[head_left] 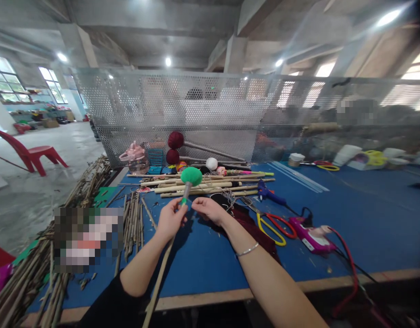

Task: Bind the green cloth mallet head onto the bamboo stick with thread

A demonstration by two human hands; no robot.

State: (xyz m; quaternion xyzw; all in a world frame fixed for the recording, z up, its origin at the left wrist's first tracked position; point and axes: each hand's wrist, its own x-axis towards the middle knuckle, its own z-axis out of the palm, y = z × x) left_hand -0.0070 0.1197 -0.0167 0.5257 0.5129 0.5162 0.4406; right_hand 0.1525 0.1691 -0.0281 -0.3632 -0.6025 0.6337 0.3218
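Observation:
My left hand (172,219) is closed round a mallet with a green ball head (191,176). Below the head its shaft looks grey, with a green band just above my fingers. A pale wooden stick (159,278) runs down from under that hand past the table's front edge and appears to be the mallet's handle. Close beside the shaft, on its right, my right hand (209,209) has thumb and fingers pinched together. Whatever those fingertips hold, if anything, is too small to make out. Dark red and black fabric (246,218) lies beneath my right wrist.
Pale sticks (210,186) and dark red ball mallets (175,140) lie behind my hands. To the right are scissors (272,227), a blue glue gun (269,193) and a magenta device (310,234) with cords. Twigs (132,223) cover the left side. A perforated metal screen (182,109) stands behind.

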